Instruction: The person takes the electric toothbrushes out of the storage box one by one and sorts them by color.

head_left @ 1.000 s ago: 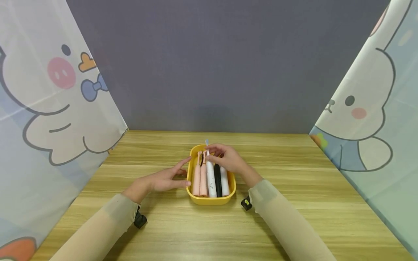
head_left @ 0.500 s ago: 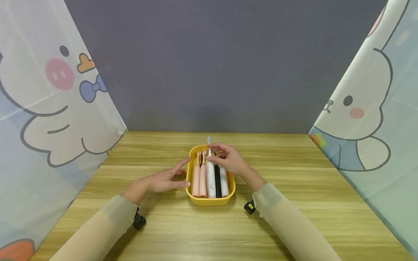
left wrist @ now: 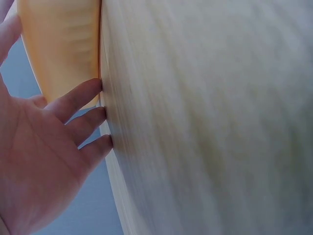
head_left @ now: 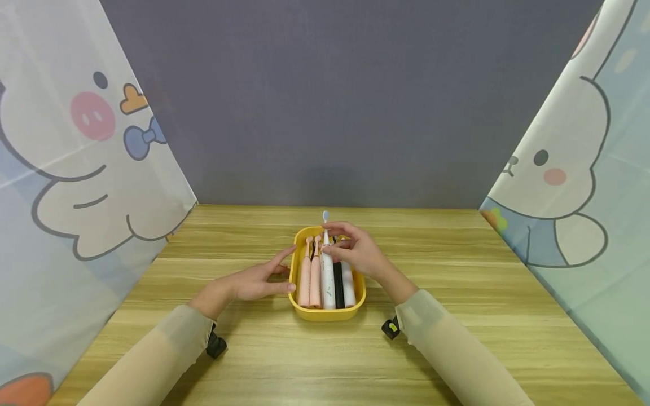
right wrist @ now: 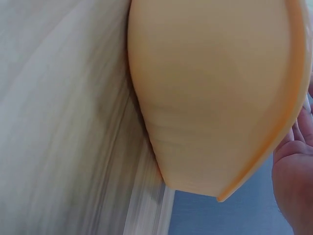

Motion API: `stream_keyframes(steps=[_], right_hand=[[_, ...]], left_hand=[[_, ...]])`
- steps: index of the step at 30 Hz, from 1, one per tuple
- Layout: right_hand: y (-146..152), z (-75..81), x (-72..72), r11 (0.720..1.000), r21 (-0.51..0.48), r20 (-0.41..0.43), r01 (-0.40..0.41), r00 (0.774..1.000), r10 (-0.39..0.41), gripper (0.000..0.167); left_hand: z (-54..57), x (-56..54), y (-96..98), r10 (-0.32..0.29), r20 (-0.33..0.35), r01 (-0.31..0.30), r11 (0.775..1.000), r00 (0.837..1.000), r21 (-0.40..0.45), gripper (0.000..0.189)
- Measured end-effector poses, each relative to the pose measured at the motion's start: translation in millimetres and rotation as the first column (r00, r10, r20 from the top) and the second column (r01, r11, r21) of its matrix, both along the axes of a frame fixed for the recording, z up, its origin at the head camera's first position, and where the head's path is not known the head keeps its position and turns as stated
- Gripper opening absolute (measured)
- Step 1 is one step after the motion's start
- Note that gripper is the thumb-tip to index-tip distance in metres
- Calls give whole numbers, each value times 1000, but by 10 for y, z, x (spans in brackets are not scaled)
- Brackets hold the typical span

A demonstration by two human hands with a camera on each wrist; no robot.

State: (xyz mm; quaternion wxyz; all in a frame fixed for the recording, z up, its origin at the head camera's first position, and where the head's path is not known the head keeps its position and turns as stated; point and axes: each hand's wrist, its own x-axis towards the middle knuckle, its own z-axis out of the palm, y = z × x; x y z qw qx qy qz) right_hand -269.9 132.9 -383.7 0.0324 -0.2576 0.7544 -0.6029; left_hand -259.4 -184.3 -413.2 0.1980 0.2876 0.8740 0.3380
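Note:
A yellow bin (head_left: 327, 316) on the table holds several electric toothbrushes lying side by side. My right hand (head_left: 358, 248) is over its far right part and pinches a white electric toothbrush (head_left: 328, 282) with dark flecks on its handle. The pale blue brush head (head_left: 325, 216) sticks out beyond the far rim. Left of it lie two pink electric toothbrushes (head_left: 315, 285); right of it are a black one (head_left: 338, 285) and another white one (head_left: 348, 285), their tops partly hidden by my hand. My left hand (head_left: 256, 281) is at the bin's left side, thumb at the rim, other fingertips (left wrist: 100, 111) on the table.
The wood-grain table (head_left: 437, 349) spreads around the bin. A grey panel (head_left: 325, 101) stands behind it. Cartoon-printed cloths hang on the left (head_left: 61, 214) and right (head_left: 569, 237). A small black device (head_left: 390, 327) sits at the right wrist.
My right hand has shifted the white toothbrush slightly right, and its head now reaches farther past the far rim. The left hand has stayed by the bin.

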Motion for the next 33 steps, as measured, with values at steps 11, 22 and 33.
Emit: stream_keyframes(steps=[11, 22, 33], right_hand=[[-4, 38, 91, 999, -39, -48, -26, 999, 24, 55], [18, 63, 158, 995, -90, -21, -34, 999, 32, 62], [66, 53, 191, 1000, -16, 32, -23, 999, 23, 48]], left_hand=[[-19, -9, -15, -3, -13, 3, 1000, 1000, -3, 103], [-3, 13, -11, 5, -8, -5, 1000, 1000, -7, 105], [0, 21, -11, 6, -13, -5, 1000, 1000, 4, 104]])
